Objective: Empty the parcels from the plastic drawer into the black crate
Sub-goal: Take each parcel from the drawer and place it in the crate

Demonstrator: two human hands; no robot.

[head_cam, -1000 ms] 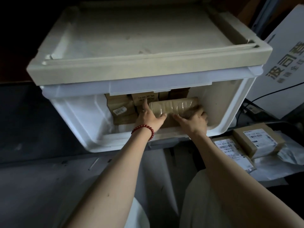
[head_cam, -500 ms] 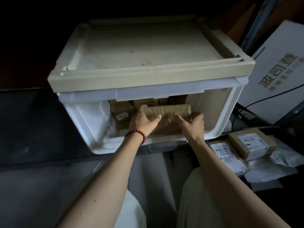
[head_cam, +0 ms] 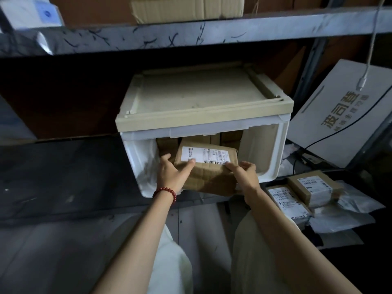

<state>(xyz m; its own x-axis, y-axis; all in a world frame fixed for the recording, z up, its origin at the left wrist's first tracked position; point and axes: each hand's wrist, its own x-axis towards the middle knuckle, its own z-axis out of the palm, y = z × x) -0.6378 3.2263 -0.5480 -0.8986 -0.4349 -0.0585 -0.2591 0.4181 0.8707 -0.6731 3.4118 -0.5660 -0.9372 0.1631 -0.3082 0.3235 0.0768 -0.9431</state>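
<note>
Left hand grasped the left edge of the parcel, thumb on its label, while the right hand pinched the right corner. In the last half second the parcel had tipped up and come to the mouth of the plastic drawer, so this extraction was judged nearly done, with more brown boxes left behind it. Parcel: creased brown taped carton, white barcode label uppermost.
</note>
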